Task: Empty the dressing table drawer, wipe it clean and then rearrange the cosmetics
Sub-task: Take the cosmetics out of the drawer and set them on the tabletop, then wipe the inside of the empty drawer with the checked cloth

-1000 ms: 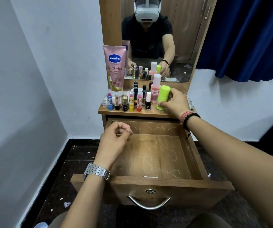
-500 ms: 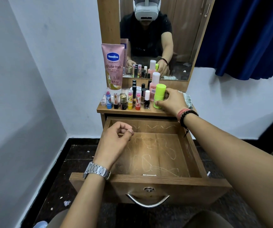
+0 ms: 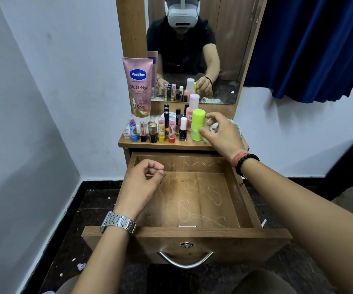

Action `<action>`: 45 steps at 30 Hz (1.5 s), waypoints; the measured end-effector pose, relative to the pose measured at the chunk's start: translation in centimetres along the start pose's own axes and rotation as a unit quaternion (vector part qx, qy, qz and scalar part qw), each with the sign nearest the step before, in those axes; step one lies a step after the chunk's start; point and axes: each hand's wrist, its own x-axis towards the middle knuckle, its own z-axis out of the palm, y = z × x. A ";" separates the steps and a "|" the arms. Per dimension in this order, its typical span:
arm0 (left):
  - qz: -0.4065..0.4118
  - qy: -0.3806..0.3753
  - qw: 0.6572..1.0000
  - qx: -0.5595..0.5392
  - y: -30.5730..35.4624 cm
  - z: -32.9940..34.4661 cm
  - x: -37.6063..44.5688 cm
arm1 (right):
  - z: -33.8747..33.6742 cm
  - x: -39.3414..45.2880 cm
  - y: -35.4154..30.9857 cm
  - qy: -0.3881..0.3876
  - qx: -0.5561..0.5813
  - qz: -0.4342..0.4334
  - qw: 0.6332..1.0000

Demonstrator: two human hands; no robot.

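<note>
One drawer [image 3: 192, 234], one pink tube [image 3: 138, 85], two hands [image 3: 224, 134].

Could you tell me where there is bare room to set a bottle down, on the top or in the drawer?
The drawer floor is bare right of the left hand, up to its right wall. On the tabletop, cosmetics crowd from the Vaseline tube to the green bottle, where the right hand is; only its front edge is free.

I see the dressing table top [image 3: 126, 143] crowded along its front edge: lipsticks [image 3: 161, 130] and nail polish bottles [image 3: 183, 129] in a row. At the back left corner a pink Vaseline tube [image 3: 138, 85] stands upright. A lime-green bottle [image 3: 197, 127] stands toward the right, a pink bottle [image 3: 193, 109] just behind it.
</note>
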 end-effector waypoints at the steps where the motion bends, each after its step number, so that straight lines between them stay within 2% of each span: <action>1: -0.001 0.000 1.000 0.001 0.0 0.0 0.0 | -0.5 -0.2 0.2 0.025 -0.006 -0.012 1.000; 3: -0.001 -0.003 1.000 0.004 0.0 0.1 0.0 | -1.4 -0.1 0.9 0.054 -0.028 -0.007 0.998; 5: 0.002 -0.003 1.000 0.013 -0.1 0.3 0.0 | -2.2 0.3 1.9 0.051 -0.056 0.034 0.997; 8: 0.004 0.002 1.000 0.022 -0.2 0.2 -0.1 | -2.9 0.6 3.4 -0.020 -0.110 0.102 0.988; 11: 0.003 0.002 1.000 0.027 -0.3 0.2 -0.1 | -3.0 0.3 4.7 -0.064 -0.128 0.123 0.982; 19: 0.009 -0.001 0.999 0.034 -0.3 0.2 -0.2 | -2.9 0.6 5.3 -0.010 -0.082 0.136 0.987; 22: 0.012 -0.001 0.999 0.035 -0.2 0.2 -0.3 | -3.3 0.7 5.7 0.014 -0.004 0.177 0.984; 24: 0.017 -0.001 0.999 0.042 0.1 0.2 -0.4 | -4.3 0.2 5.4 0.033 0.092 0.214 0.972; 27: 0.041 0.005 0.998 0.047 0.9 0.6 -1.1 | -6.6 -1.8 3.8 0.043 0.285 0.264 0.920; 29: 0.077 0.011 0.996 0.045 1.9 0.9 -2.0 | -8.6 -4.0 2.0 0.036 0.372 0.278 0.885; 33: 0.132 -0.018 0.991 -0.007 4.4 2.1 -4.6 | -12.5 -9.0 -1.7 -0.009 0.439 0.264 0.859; 36: 0.091 -0.073 0.986 -0.118 6.7 3.8 -7.5 | -15.2 -13.3 -4.6 -0.063 0.468 0.255 0.844; 38: 0.025 -0.154 0.959 -0.235 7.9 4.8 -9.7 | -16.3 -16.5 -5.9 -0.095 0.503 0.264 0.817; 40: -0.043 -0.246 0.905 -0.345 8.2 5.4 -12.1 | -16.7 -19.5 -6.7 -0.122 0.541 0.289 0.781; 42: -0.077 -0.307 0.842 -0.437 8.2 5.9 -14.5 | -16.7 -21.2 -7.0 -0.144 0.553 0.317 0.757; 43: -0.076 -0.310 0.830 -0.457 8.2 6.1 -15.4 | -16.7 -21.6 -7.2 -0.154 0.555 0.327 0.749; 45: -0.085 -0.268 0.829 -0.483 8.4 6.2 -16.7 | -16.3 -22.0 -7.5 -0.189 0.551 0.336 0.740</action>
